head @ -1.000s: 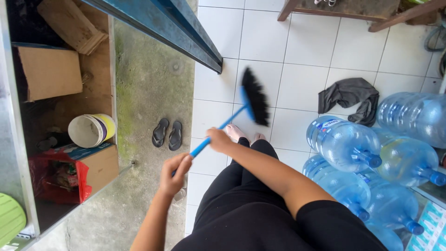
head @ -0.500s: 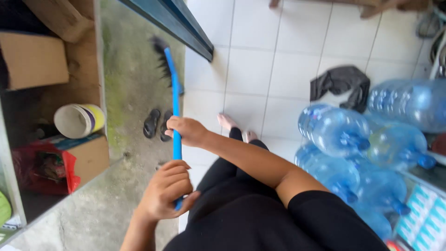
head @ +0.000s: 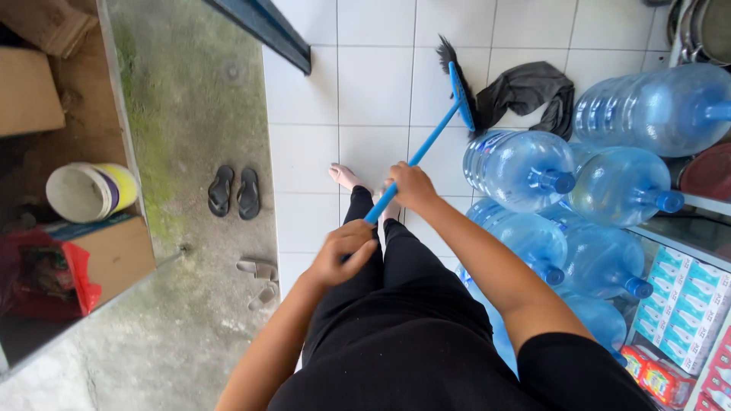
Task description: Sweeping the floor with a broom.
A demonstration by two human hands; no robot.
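Head view: both hands grip the blue broom (head: pixel 426 144). The right hand (head: pixel 411 186) is higher, the left hand (head: pixel 343 251) lower. Its brush sits up-right on the white floor (head: pixel 373 84).

L hand (head: pixel 344 250) fisted low near lap, R hand (head: pixel 411 187) fisted further fwd, both arms extended
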